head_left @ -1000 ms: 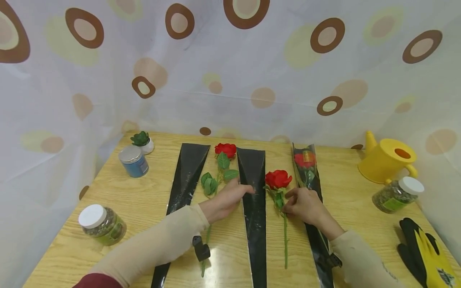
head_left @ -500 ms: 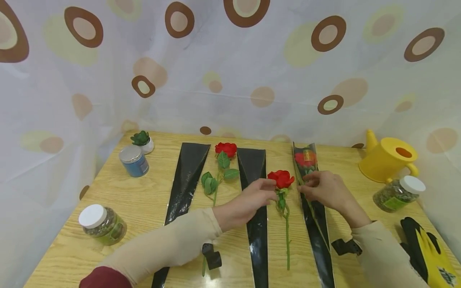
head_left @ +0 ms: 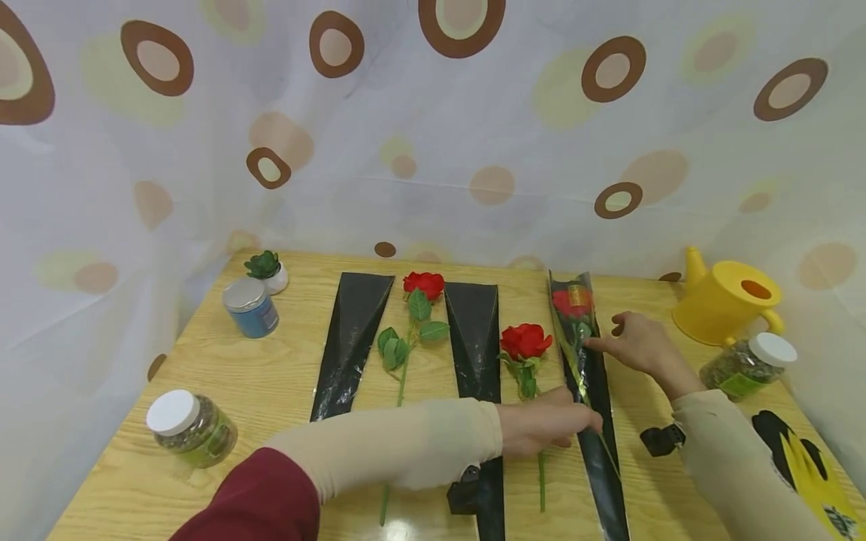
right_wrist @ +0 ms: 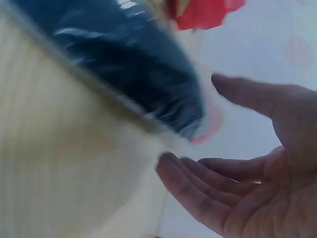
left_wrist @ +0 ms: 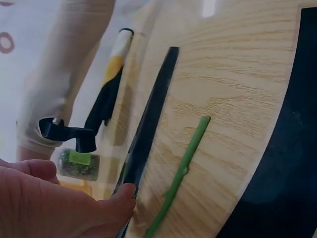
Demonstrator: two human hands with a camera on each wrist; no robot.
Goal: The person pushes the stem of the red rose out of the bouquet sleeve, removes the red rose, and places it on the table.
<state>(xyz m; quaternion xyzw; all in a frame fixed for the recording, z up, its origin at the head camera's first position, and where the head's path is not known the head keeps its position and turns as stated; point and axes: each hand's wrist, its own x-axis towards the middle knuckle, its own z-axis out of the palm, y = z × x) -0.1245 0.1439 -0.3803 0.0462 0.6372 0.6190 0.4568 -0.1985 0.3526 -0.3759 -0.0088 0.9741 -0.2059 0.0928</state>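
While the left hand (head_left: 541, 428) reaches across the loose rose (head_left: 526, 346), I see its fingers lying flat on the lower edge of the wrapped rose sleeve (head_left: 587, 376), holding nothing. Right hand (head_left: 639, 344) is open too, fingertips touching the sleeve's right edge further up. The left wrist view shows the bare green stem (left_wrist: 178, 173) just beside that sleeve; the right wrist view is blurred. Bare bench (head_left: 271, 383) lies left; watering can (head_left: 727, 297) and jar (head_left: 744, 364) crowd the right edge.
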